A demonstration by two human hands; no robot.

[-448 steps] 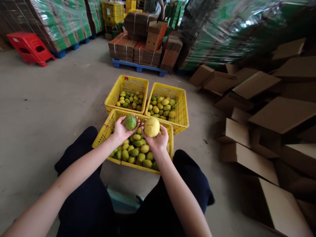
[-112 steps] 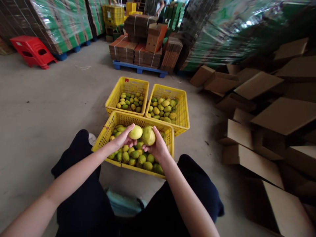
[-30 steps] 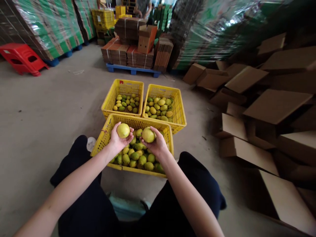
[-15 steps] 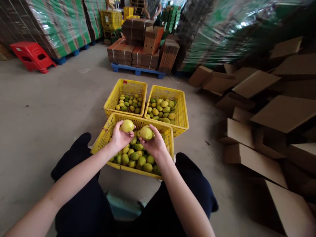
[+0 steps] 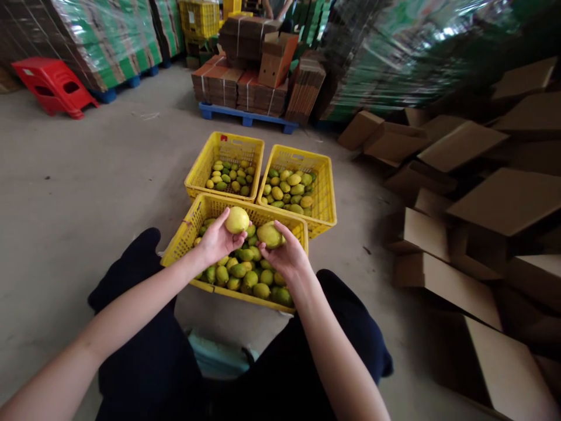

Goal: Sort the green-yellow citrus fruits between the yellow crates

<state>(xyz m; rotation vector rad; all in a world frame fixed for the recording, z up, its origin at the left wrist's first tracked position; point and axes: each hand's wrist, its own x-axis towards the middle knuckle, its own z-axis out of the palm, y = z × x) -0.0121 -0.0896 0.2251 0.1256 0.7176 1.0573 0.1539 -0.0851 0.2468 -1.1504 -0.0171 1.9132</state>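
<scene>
My left hand [image 5: 218, 241] holds a pale yellow lemon [image 5: 237, 220] between thumb and fingers. A greener lemon [image 5: 270, 234] is gripped in my right hand [image 5: 287, 252]. Both hands are above the near yellow crate [image 5: 175, 248], close together, and lemons [image 5: 251, 279] of green and yellow lie in it. Behind it stand two more yellow crates, the back left one [image 5: 198, 166] and the back right one [image 5: 325, 190], each holding green and yellow lemons.
Open cardboard boxes [image 5: 460, 292] are heaped on the right. A red stool [image 5: 55, 88] stands at the far left. Bundled cartons [image 5: 263, 96] rest on a blue pallet [image 5: 248, 117] at the back, with a person's arms [image 5: 284, 8] beyond. My knees flank the near crate.
Both hands, each with its lemon, have moved slightly to the right over the near crate. The view has tilted down a little.
</scene>
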